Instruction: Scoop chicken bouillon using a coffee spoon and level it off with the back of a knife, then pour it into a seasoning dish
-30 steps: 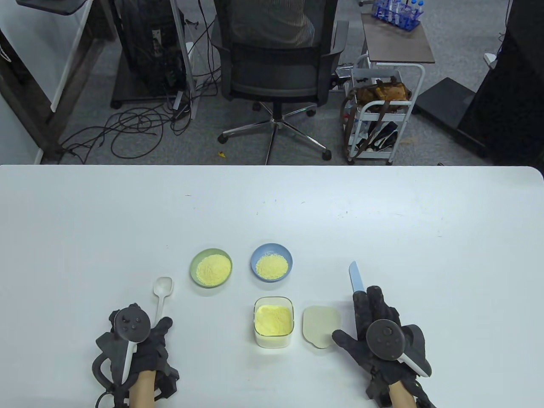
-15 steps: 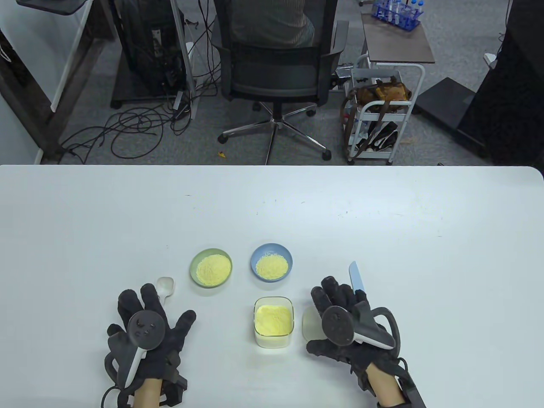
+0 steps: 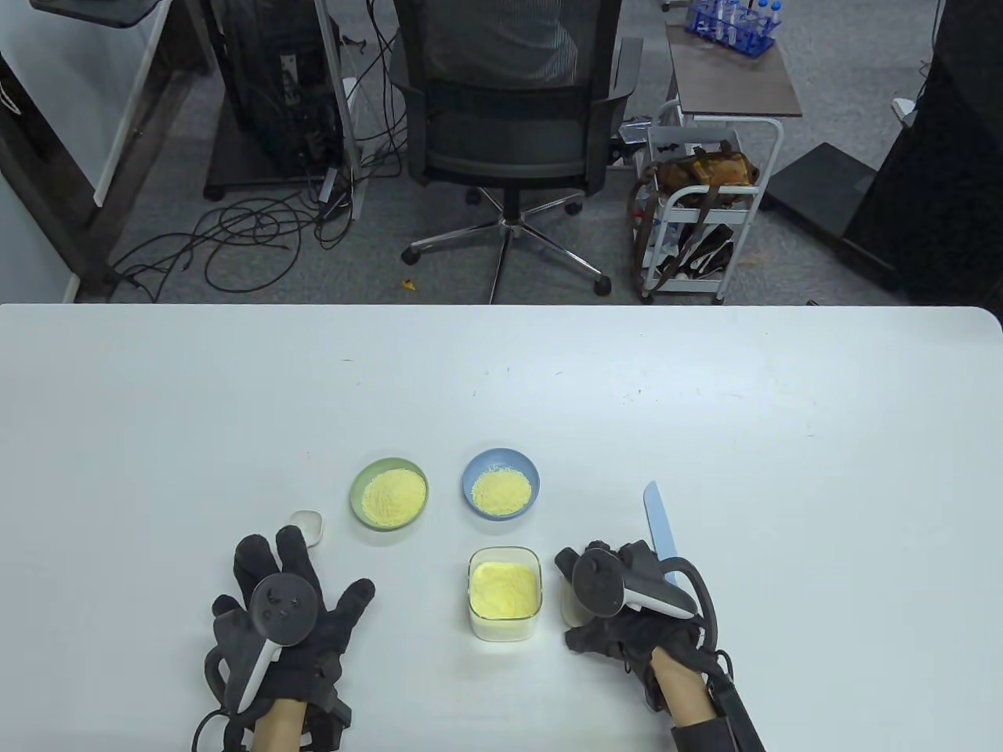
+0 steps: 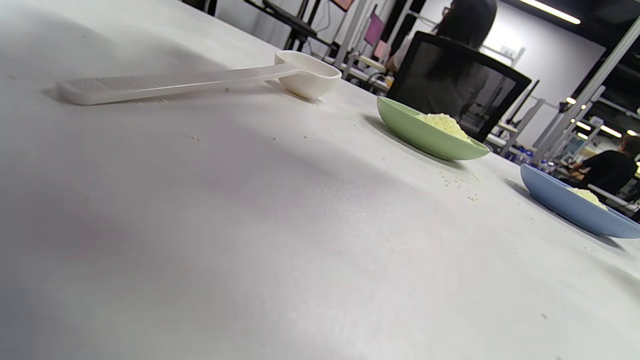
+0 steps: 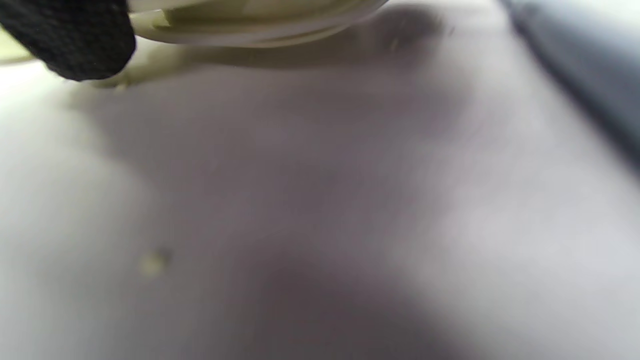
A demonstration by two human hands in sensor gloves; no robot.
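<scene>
Fingers over white spoon

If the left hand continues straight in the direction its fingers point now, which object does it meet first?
Most likely the white spoon: the left hand has its fingers spread over the handle, pointing toward the bowl. Its height above the spoon is unclear.

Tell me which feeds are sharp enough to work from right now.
Table view: sharp, evenly lit. Left wrist view: spoon and green dish crisp, near tabletop soft. Right wrist view: heavily blurred, only a fingertip and the lid edge readable.
</scene>
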